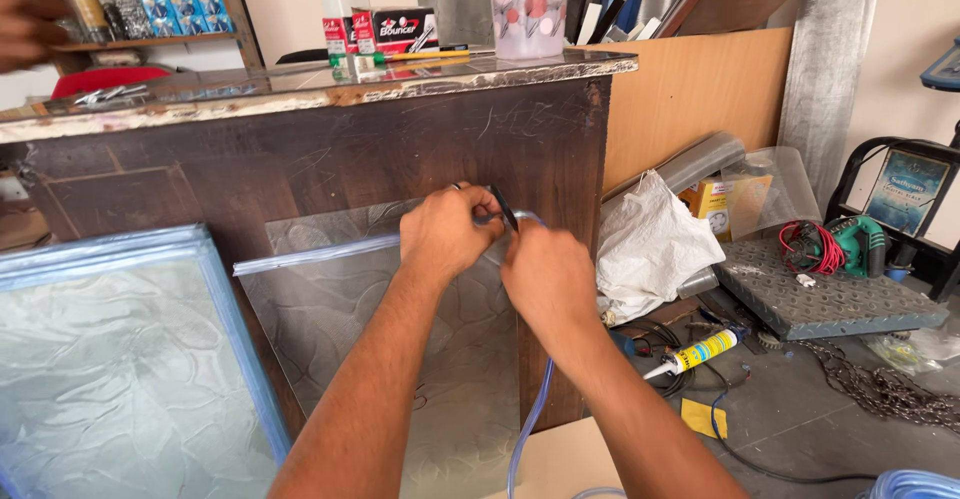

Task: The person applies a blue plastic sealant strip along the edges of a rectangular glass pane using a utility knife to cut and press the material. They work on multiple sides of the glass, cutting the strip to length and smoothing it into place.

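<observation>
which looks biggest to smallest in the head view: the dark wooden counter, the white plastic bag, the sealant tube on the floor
1. dark wooden counter, by far the largest.
2. white plastic bag.
3. sealant tube, smallest.
The bag and tube lie at about the same distance from the camera, so that order looks safe.

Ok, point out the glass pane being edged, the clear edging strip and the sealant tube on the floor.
glass pane (pixel 400 359), head view, patterned face below the hands.
clear edging strip (pixel 310 253), head view, fitted stretch along the pane's top edge.
sealant tube (pixel 700 351), head view, middle of its barrel.

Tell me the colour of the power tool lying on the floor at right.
Green, with a red cord coiled beside it: the power tool, head view.
</observation>
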